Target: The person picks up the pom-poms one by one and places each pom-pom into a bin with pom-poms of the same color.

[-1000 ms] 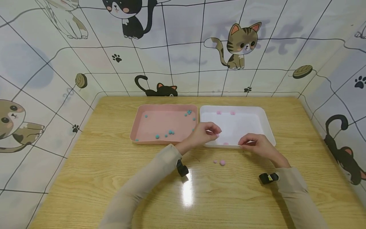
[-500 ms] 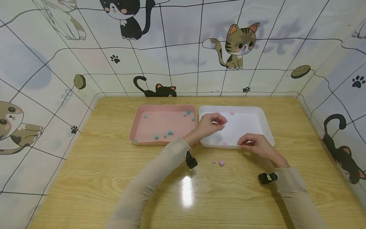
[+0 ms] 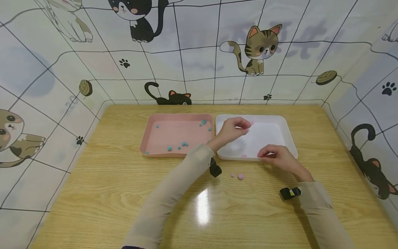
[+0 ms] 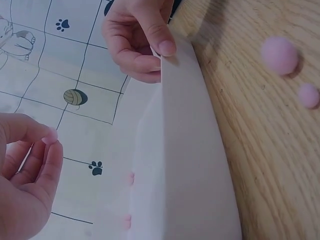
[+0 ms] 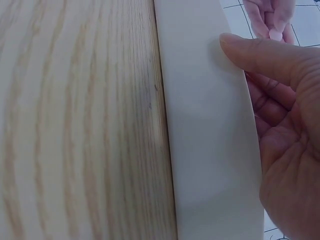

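Note:
My left hand (image 3: 230, 130) is over the left part of the white tray (image 3: 267, 135), thumb and fingertips together. In the left wrist view it pinches a small pink ball (image 4: 50, 136). My right hand (image 3: 276, 157) grips the tray's front wall near its right end; the right wrist view has the thumb (image 5: 240, 47) outside the wall and the fingers inside. A small pink piece (image 3: 252, 122) lies toward the tray's back, and another pink piece (image 3: 244, 155) is by the front wall. On the table before the tray lie a larger pink ball (image 3: 240, 176) and a smaller pink ball (image 3: 232, 175).
Left of the white tray, close beside it, stands a pink tray (image 3: 177, 129) with several small teal balls (image 3: 169, 148) scattered inside. Both trays stand on a wooden table (image 3: 93, 193). A cat-patterned cloth (image 3: 202, 62) rises behind the table and at its sides.
My left hand has moved right and away from me, from the white tray's front left toward its back, still pinching the pink ball. The right hand has stayed on the front wall.

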Motion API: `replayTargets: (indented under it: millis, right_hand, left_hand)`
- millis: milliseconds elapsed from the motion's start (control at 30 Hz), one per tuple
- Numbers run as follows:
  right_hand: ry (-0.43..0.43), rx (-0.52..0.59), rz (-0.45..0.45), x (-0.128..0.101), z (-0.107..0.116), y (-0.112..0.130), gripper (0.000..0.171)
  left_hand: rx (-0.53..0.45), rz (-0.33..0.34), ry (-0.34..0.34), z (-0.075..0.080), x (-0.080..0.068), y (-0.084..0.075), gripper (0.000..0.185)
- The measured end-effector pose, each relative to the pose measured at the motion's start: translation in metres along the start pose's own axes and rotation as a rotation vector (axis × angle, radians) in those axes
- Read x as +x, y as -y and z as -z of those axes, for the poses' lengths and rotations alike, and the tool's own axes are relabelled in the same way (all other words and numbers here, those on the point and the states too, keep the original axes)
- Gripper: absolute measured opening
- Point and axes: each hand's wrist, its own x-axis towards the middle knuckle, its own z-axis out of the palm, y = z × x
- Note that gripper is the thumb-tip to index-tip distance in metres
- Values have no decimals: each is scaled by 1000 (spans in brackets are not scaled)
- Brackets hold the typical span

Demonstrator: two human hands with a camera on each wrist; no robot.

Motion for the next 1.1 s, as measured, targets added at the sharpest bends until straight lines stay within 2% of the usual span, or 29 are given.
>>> replayTargets:
  millis: [300, 700, 1100]
  right_hand:
    - [-5, 27, 28, 1, -2, 1, 15]
    - [1, 28, 6, 2, -2, 3, 14]
    - [1, 26, 39, 1, 0, 3, 15]
  left_hand:
    - [-16, 10, -28, -6, 12, 9, 13]
    - [-45, 44, -54, -10, 18, 14, 12]
    - [-71, 78, -62, -11, 19, 20, 14]
